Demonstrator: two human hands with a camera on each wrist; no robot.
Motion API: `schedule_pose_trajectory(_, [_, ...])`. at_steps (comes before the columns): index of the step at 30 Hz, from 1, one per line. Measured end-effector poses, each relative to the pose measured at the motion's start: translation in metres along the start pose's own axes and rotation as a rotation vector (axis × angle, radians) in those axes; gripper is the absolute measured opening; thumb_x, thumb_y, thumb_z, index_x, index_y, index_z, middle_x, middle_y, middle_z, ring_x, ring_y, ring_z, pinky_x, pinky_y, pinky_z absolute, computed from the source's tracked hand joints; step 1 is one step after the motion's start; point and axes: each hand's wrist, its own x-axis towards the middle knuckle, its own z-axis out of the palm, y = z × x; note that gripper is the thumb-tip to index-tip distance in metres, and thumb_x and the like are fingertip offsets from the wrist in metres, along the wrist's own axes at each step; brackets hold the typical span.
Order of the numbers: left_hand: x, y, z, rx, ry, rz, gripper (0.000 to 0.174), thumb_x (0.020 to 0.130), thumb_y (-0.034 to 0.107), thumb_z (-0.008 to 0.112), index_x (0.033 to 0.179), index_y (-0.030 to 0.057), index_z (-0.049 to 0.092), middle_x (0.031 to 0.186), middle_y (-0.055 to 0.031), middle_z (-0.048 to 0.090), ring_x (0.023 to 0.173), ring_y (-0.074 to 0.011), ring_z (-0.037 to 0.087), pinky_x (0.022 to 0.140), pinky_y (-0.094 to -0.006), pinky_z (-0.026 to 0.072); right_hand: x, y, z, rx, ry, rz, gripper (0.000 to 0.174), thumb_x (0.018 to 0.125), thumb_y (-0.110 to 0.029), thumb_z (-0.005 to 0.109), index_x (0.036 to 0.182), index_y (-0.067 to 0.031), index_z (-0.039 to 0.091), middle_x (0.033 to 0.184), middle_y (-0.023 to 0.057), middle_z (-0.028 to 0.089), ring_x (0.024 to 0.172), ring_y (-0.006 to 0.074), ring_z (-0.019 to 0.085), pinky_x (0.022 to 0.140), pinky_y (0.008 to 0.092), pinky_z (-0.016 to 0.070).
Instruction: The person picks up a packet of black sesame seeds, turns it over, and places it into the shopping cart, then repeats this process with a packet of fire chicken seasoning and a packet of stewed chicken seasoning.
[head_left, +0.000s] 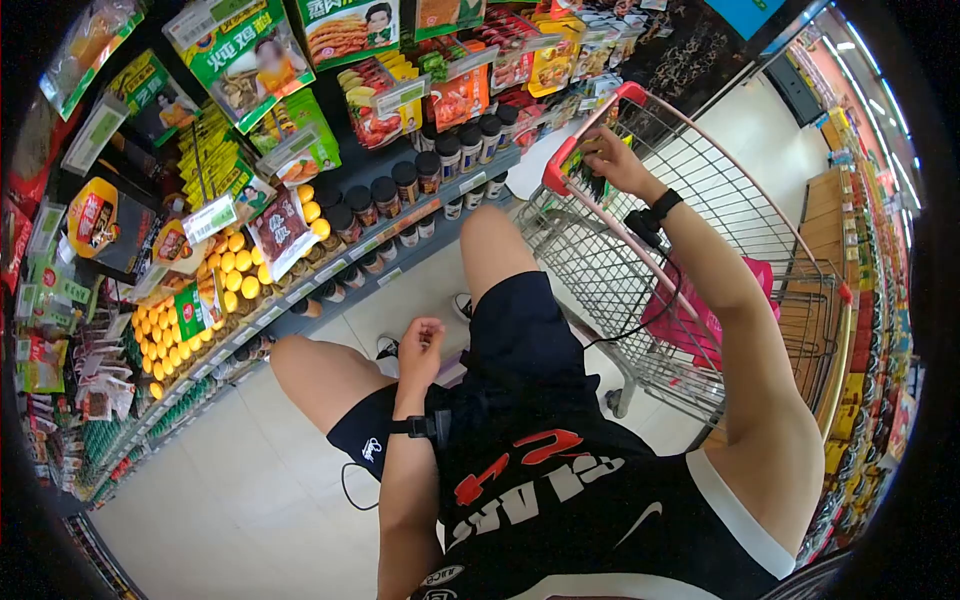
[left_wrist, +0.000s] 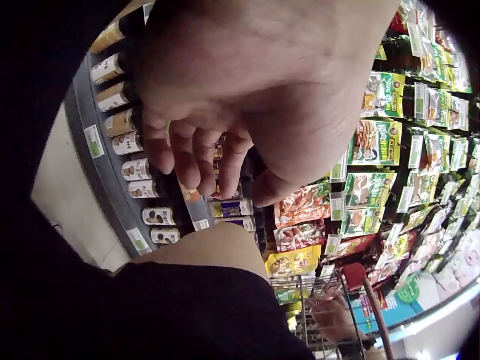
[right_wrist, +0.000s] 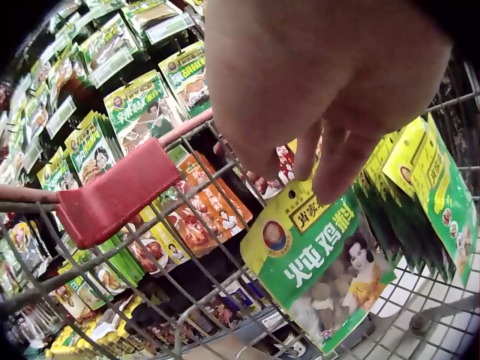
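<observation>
My right hand [head_left: 617, 165] is over the near end of the shopping cart [right_wrist: 120, 191], inside its wire rim. In the right wrist view its fingers pinch the yellow top edge of a green seasoning packet [right_wrist: 319, 281], which hangs face out against the wires. Beside it, several similar green-and-yellow packets [right_wrist: 442, 191] stand bunched in the cart. My left hand [head_left: 422, 345] hangs between my knees with its fingers loosely curled and nothing in them. In the left wrist view that hand [left_wrist: 247, 97] appears in front of the shelf of jars.
Hanging food packets [head_left: 240, 60] fill the rack ahead. Below them, dark-lidded jars [head_left: 405, 180] line a shelf, with yellow-capped bottles [head_left: 235, 265] to the left. A pink bag [head_left: 690, 315] lies in the cart. Pale floor tiles [head_left: 240, 480] extend to the left.
</observation>
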Motion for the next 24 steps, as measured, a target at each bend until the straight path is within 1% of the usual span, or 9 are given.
schedule_pose_trajectory(3, [-0.003,0.01,-0.001,-0.003,-0.036,-0.06,0.011,0.091,0.011,0.061,0.099,0.0029,0.062,0.089,-0.0018,0.062,0.083,-0.012,0.055,0.08,-0.0266,0.0446,0.0,-0.016,-0.002,0.024,0.081,-0.037,0.027,0.09,0.002,0.053,0.114,-0.0045,0.046,0.104,0.0095,0.062,0.089,0.0161,0.063,0.073,0.0281,0.0537])
schedule_pose_trajectory(6, [-0.003,0.01,0.0,-0.008,-0.03,-0.039,0.011,0.091,0.011,0.062,0.098,0.0031,0.062,0.088,-0.0016,0.062,0.083,-0.0121,0.055,0.08,-0.0269,0.0449,0.004,-0.04,-0.007,0.07,0.172,-0.021,0.018,0.089,0.004,0.051,0.105,-0.0004,0.049,0.1,0.0084,0.061,0.089,0.017,0.064,0.071,0.0278,0.0528])
schedule_pose_trajectory(9, [-0.003,0.009,0.0,-0.01,-0.033,-0.053,0.012,0.091,0.012,0.062,0.098,0.0031,0.062,0.088,-0.0022,0.062,0.083,-0.0125,0.056,0.079,-0.0269,0.0451,0.011,-0.07,-0.008,0.14,0.244,-0.172,0.017,0.088,0.005,0.051,0.104,-0.001,0.05,0.096,0.0079,0.062,0.083,0.0162,0.064,0.07,0.0289,0.0519])
schedule_pose_trajectory(11, [-0.003,0.009,0.0,-0.006,-0.027,-0.047,0.011,0.091,0.012,0.063,0.099,0.0036,0.063,0.088,-0.0022,0.062,0.083,-0.0123,0.056,0.078,-0.0267,0.0451,0.012,-0.097,-0.01,0.197,0.206,-0.156,0.013,0.09,0.0,0.052,0.103,-0.0029,0.051,0.09,0.0061,0.062,0.079,0.0131,0.061,0.069,0.0274,0.0492])
schedule_pose_trajectory(13, [-0.002,0.006,0.001,-0.021,0.006,-0.032,0.011,0.09,0.011,0.064,0.098,0.0041,0.063,0.086,-0.0022,0.063,0.08,-0.0118,0.056,0.075,-0.0262,0.045,0.007,-0.147,0.008,0.316,0.164,-0.156,0.011,0.092,-0.005,0.052,0.103,-0.0041,0.051,0.088,0.0053,0.062,0.076,0.0116,0.06,0.068,0.0258,0.0477])
schedule_pose_trajectory(15, [-0.001,-0.001,0.003,-0.044,0.075,-0.006,0.012,0.088,0.011,0.065,0.098,0.0047,0.064,0.084,-0.0022,0.063,0.075,-0.0112,0.055,0.068,-0.0252,0.0449,0.004,-0.186,0.04,0.583,0.026,-0.247,0.011,0.094,-0.012,0.053,0.104,-0.007,0.052,0.085,0.0039,0.062,0.071,0.0095,0.057,0.065,0.0243,0.0461])
schedule_pose_trajectory(19, [0.001,0.007,-0.007,-0.181,0.145,0.037,0.007,0.092,0.01,0.062,0.098,0.0057,0.063,0.085,0.0013,0.062,0.079,-0.0071,0.054,0.071,-0.0227,0.0437,-0.004,-0.248,0.115,0.655,-0.293,-0.213,0.014,0.094,-0.011,0.054,0.108,-0.0088,0.052,0.085,0.0031,0.063,0.068,0.0092,0.058,0.062,0.0236,0.0476])
schedule_pose_trajectory(21, [0.003,0.023,-0.02,-0.229,0.159,0.066,0.006,0.092,0.009,0.062,0.098,0.0061,0.063,0.086,0.002,0.061,0.079,-0.0068,0.054,0.071,-0.0222,0.0432,0.002,-0.253,0.152,0.658,-0.512,-0.264,0.019,0.092,-0.007,0.054,0.11,-0.0075,0.049,0.086,0.0036,0.064,0.068,0.0089,0.059,0.061,0.0234,0.0477])
schedule_pose_trajectory(24, [0.016,0.05,-0.055,-0.14,0.191,0.156,0.006,0.093,0.008,0.062,0.097,0.0059,0.062,0.086,0.0028,0.06,0.078,-0.0061,0.053,0.071,-0.0215,0.0427,0.022,-0.221,0.212,0.623,-0.668,-0.209,0.019,0.092,-0.007,0.056,0.109,-0.007,0.049,0.085,0.0037,0.063,0.07,0.0082,0.057,0.061,0.0227,0.0459])
